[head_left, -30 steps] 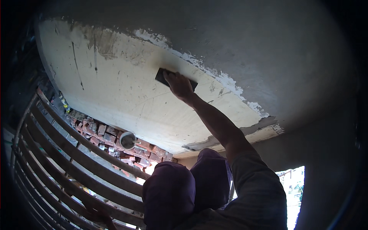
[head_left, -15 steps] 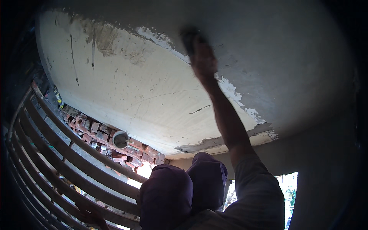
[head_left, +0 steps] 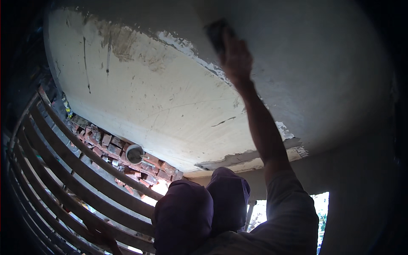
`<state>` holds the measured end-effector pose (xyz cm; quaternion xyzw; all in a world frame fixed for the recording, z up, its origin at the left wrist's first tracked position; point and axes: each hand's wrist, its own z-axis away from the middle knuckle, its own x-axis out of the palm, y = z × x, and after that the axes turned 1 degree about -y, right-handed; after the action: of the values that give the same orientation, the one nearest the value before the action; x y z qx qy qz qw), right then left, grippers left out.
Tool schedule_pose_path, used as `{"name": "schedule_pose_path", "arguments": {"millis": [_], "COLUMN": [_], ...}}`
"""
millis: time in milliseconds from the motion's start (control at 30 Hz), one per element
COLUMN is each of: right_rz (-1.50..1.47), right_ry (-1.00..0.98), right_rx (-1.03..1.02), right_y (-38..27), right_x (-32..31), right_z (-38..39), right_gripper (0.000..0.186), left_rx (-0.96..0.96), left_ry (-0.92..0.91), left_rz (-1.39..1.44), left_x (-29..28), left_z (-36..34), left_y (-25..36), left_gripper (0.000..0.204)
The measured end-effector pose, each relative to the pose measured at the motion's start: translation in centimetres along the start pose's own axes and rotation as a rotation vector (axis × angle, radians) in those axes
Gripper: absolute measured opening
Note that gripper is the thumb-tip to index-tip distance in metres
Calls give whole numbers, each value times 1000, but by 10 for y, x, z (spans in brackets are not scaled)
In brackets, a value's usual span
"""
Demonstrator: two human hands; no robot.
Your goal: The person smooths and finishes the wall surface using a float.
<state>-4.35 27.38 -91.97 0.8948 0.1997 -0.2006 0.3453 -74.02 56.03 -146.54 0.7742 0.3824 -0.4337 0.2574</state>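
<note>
My right hand (head_left: 238, 60) is closed around a dark, flat, rectangular plastering trowel (head_left: 216, 37), slightly blurred. The trowel lies against the grey plaster (head_left: 293, 63) of the wall, above the ragged white edge where the cream part (head_left: 170, 93) begins. My right arm reaches far up across that cream surface. Low on the left, in dim light, my left hand (head_left: 98, 237) is at the slats (head_left: 114, 208) of a wooden frame; its fingers are too dark to make out. Between my arms show my knees in purple cloth (head_left: 185, 212).
Below the wall lies a heap of red bricks (head_left: 111, 148), with a pale bucket (head_left: 135, 154) of grey mix standing on it. The slatted frame curves along the left side. A bright opening (head_left: 321, 212) shows at lower right. A grey strip (head_left: 233, 159) crosses the wall's lower part.
My right hand has moved a little up and to the right over the grey plaster with the trowel. The left hand stays by the slats. The view has shifted slightly.
</note>
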Motion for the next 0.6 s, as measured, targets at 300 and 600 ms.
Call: {"name": "schedule_pose_path", "arguments": {"millis": [300,600], "right_rz": [-92,-20], "right_ry": [-145,-189], "right_rx": [-92,-250], "right_y": [-39,-15], "right_x": [87,43], "right_z": [69,81], "right_gripper": [63,57], "left_rx": [-23,24], "left_ry": [-140,-105], "left_rz": [58,61], "left_x": [-20,-29], "left_z": [-21,-27], "left_y": [22,58], "left_gripper": [63,59]}}
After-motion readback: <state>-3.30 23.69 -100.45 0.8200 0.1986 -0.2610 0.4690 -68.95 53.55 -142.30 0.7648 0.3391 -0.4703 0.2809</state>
